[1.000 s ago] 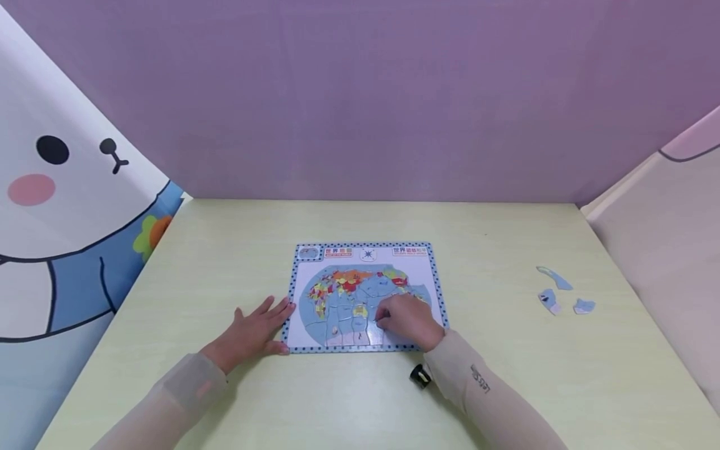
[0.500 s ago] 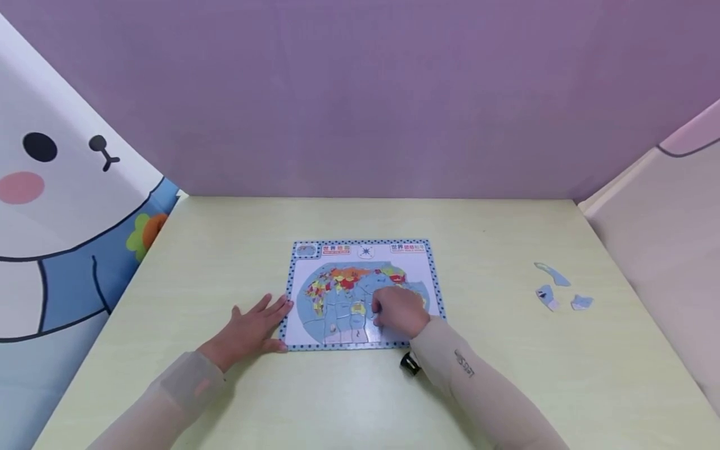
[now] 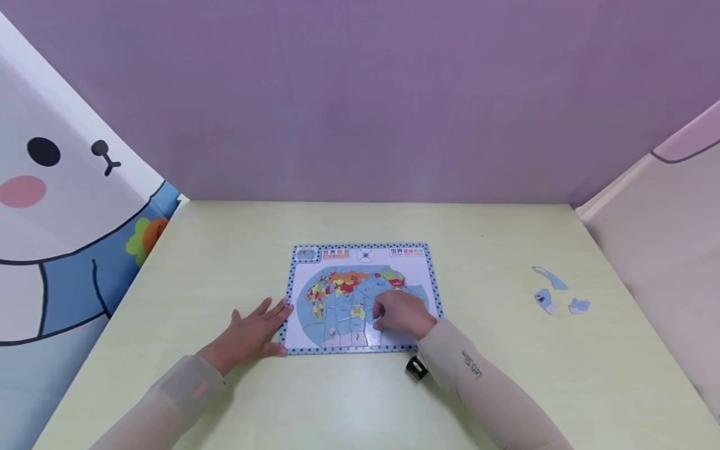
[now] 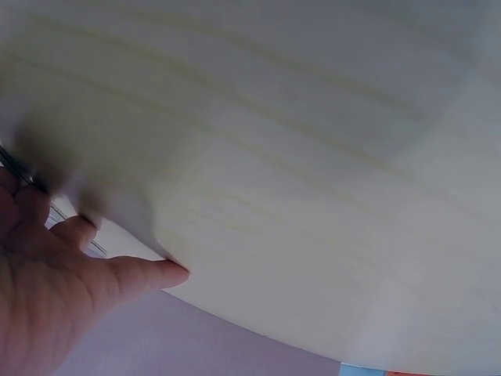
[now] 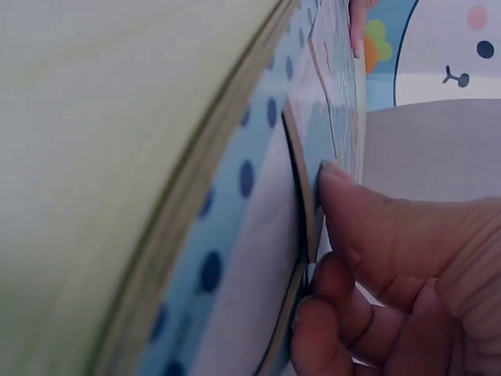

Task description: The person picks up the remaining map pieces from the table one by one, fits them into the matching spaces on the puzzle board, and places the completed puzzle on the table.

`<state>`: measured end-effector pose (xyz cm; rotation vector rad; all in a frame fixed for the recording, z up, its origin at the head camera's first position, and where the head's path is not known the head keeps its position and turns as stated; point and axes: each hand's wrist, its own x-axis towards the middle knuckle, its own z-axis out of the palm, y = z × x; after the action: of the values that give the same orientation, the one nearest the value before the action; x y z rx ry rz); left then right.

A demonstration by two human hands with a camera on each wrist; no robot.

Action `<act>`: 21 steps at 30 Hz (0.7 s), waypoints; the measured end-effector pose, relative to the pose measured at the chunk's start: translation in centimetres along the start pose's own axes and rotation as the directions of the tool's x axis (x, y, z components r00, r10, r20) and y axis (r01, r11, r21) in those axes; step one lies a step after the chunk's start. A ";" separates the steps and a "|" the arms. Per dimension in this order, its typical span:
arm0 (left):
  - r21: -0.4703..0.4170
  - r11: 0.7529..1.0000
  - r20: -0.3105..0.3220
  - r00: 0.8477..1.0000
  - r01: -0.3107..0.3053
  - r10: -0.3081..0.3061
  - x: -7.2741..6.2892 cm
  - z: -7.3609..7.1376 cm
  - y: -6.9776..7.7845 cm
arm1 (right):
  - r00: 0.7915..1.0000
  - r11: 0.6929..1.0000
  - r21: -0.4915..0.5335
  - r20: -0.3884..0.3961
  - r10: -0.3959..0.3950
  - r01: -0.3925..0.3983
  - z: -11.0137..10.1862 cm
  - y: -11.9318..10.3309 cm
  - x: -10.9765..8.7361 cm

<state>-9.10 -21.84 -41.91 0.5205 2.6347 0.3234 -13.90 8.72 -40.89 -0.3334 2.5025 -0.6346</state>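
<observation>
A world map puzzle board (image 3: pixel 290 275) with a dotted blue border lies flat on the table, most of its oval filled with map pieces. My left hand (image 3: pixel 247 334) rests at the board's left edge, fingers spread and fingertips on the border. In the left wrist view the thumb of that hand (image 4: pixel 70 290) stretches out along the table. Over the lower right of the map, my right hand (image 3: pixel 405 312) pinches a blue puzzle piece (image 5: pixel 315 149) between thumb and curled fingers. The right wrist view shows this piece tilted, its brown edge raised above the white base.
Three loose pieces lie on the table to the right: a long curved piece (image 3: pixel 550 278), a blue and pink piece (image 3: pixel 544 301) and a small piece (image 3: pixel 579 305). A small black object (image 3: pixel 417 369) sits beside the right wrist. A purple wall (image 3: pixel 382 106) stands behind.
The right hand shifts only slightly over the same lower right part of the map. The left hand stays at the board's edge. The whole head view moves a little.
</observation>
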 end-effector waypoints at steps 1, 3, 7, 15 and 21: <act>-0.004 1.000 0.001 1.000 0.000 0.000 0.0 0.0 0.0 | 1.000 1.000 0.006 0.002 -0.009 0.009 0.0 0.1 -0.1; -0.021 1.000 0.008 1.000 0.010 -0.010 0.0 0.1 0.1 | 1.000 1.000 0.011 0.000 -0.023 0.023 -0.2 0.3 -0.3; -0.026 1.000 0.013 1.000 0.016 -0.015 0.0 0.1 0.2 | 0.999 1.000 0.020 -0.038 -0.017 0.018 -1.2 1.1 -0.5; -0.014 1.000 0.014 1.000 0.019 -0.019 -0.3 0.1 0.2 | 0.985 0.996 0.058 -0.159 0.074 -0.066 -3.7 4.9 -1.1; 0.015 1.000 0.001 1.000 0.004 -0.004 -0.3 0.1 0.3 | 0.960 0.997 0.066 -0.274 0.059 -0.042 -4.6 8.1 -1.8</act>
<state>-8.72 -21.66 -41.79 0.5200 2.6385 0.3015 -15.81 18.04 -40.74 -0.1671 2.7391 -0.7795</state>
